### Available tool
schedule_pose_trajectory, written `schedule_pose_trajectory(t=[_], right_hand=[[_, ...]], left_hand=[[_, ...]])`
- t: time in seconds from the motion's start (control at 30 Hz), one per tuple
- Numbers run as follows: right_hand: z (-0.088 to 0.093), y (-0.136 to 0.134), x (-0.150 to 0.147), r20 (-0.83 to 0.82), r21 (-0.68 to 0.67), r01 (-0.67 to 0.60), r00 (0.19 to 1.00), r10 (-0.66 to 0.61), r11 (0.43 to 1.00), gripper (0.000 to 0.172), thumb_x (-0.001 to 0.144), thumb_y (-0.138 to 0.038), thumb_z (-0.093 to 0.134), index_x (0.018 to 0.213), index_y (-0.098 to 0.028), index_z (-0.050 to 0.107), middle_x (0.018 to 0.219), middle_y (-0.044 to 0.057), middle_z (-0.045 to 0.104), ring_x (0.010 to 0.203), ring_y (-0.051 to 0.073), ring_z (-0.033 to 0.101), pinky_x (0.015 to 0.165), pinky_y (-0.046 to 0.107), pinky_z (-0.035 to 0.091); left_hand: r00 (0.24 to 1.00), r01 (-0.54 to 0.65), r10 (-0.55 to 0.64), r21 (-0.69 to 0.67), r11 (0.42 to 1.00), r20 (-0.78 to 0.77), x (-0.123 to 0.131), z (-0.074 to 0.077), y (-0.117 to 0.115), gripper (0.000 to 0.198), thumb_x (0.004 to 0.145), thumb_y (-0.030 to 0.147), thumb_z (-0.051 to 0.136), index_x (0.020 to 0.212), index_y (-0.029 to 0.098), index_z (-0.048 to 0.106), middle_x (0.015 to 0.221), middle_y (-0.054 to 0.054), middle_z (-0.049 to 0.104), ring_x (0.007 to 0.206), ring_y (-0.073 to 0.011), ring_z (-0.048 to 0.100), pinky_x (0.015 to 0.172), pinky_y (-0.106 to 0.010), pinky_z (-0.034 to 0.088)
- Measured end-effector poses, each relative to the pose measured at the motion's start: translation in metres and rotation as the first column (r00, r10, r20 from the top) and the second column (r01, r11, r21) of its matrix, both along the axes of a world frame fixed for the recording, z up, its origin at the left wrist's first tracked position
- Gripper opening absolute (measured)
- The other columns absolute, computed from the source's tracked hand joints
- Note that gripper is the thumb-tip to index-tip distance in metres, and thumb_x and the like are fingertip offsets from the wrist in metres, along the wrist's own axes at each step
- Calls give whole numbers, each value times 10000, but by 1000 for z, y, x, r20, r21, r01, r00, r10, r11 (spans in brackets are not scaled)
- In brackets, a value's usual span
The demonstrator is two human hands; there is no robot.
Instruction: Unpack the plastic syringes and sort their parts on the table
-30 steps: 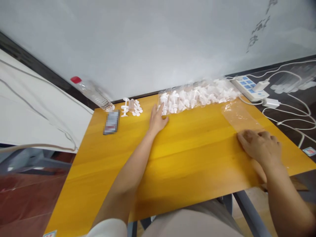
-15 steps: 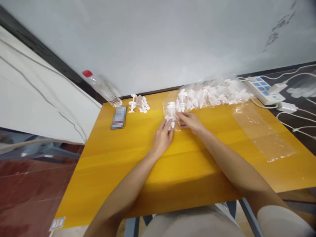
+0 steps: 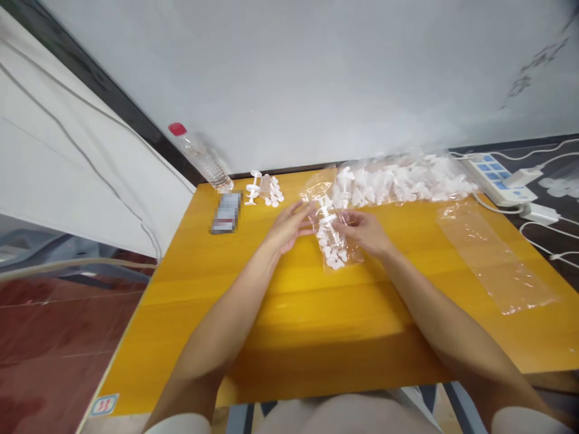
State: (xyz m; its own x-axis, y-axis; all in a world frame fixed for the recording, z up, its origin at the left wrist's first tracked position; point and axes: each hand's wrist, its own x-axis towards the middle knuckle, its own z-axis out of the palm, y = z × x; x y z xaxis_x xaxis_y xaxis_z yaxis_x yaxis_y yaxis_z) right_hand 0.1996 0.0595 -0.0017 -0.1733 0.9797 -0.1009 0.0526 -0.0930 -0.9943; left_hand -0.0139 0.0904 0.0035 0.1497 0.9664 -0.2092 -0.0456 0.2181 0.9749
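A clear plastic bag (image 3: 322, 179) lies between my hands in the middle of the table. Inside it are a white spool-shaped plastic piece (image 3: 326, 218) and, towards me, several small white pieces (image 3: 333, 256). My right hand (image 3: 365, 232) is closed on the bag's right side, thumb and fingers pinching the film. At the left edge, my left hand (image 3: 292, 228) is open, fingers stretched out and apart, with the fingertips at the film. Whether they touch it I cannot tell. Behind the bag lies a row of filled clear bags (image 3: 402, 181) holding similar white parts.
Back left are a loose white set of parts (image 3: 266, 191), a phone-like flat object (image 3: 226, 213), blurred out, and a leaning red-capped bottle (image 3: 203, 160). On the right lie a flat clear bag (image 3: 495, 259), a power strip (image 3: 500, 181) and white cables. A whiteboard (image 3: 294, 78) rises behind.
The bag has been turned, so its small pieces now lie towards me. My left hand has moved off the near end to the left side and opened. The view has shifted slightly.
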Motion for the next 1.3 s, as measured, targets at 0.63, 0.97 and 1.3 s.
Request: schedule_pose_trajectory(t=[0.63,0.97,1.3], right_hand=[[-13,-72,77,812,569,-344,377,-445,747,620,829,-231,692,1428,-108,587,1059,149,731,961,326,658,890,426,476],[-46,-72,65,763,627,-408,496,-415,664,533,924,-530,682,1283,-140,627,1227,163,689,1153,328,598,1065,471,402],[-59,-83,48,717,665,-370,559,-416,649,883,910,-651,641,1555,-93,412,1296,243,576,1243,386,499,1094,562,399]], left_hand=[[992,-86,115,414,906,-44,8,-2,-95,261,829,355,821,1022,199,740,1034,-64,774,971,-162,712,901,-269,551],[860,263,-73,314,912,-506,9,-32,-108,168,864,347,756,925,214,838,880,-34,795,652,-133,627,611,-250,469],[793,282,-63,273,920,-606,30,-53,-119,168,865,433,775,912,288,846,868,-18,813,762,-199,732,707,-308,558]])
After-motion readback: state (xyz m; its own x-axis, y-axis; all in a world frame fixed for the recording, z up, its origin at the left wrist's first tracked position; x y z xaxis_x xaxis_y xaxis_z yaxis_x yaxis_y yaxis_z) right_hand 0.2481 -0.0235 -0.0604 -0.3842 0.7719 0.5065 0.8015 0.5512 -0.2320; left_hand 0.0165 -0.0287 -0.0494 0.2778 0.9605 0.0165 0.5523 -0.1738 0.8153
